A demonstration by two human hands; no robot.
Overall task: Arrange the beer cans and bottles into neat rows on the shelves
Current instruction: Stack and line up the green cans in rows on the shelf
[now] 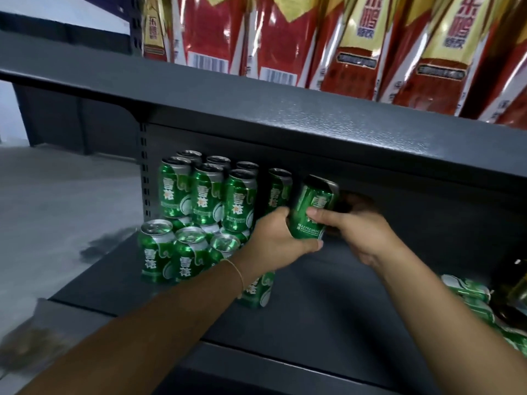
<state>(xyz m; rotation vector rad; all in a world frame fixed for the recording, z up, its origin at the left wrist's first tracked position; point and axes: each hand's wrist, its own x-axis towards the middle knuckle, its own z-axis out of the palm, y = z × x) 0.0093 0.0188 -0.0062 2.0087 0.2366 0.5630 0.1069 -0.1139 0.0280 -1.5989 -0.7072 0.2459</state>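
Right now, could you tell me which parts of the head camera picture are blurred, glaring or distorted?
In the head view, the floor at lower left smears with motion blur; the upper shelf edge bows from the wide lens; glare sits on the tops of the front cans; the held can, gripped by the left hand and right hand, reads fairly sharp; the cans at far right are soft.

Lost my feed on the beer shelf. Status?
Left hand and right hand both grip one tilted green can. Stacked cans just left. Shelf beneath, nothing blocking.
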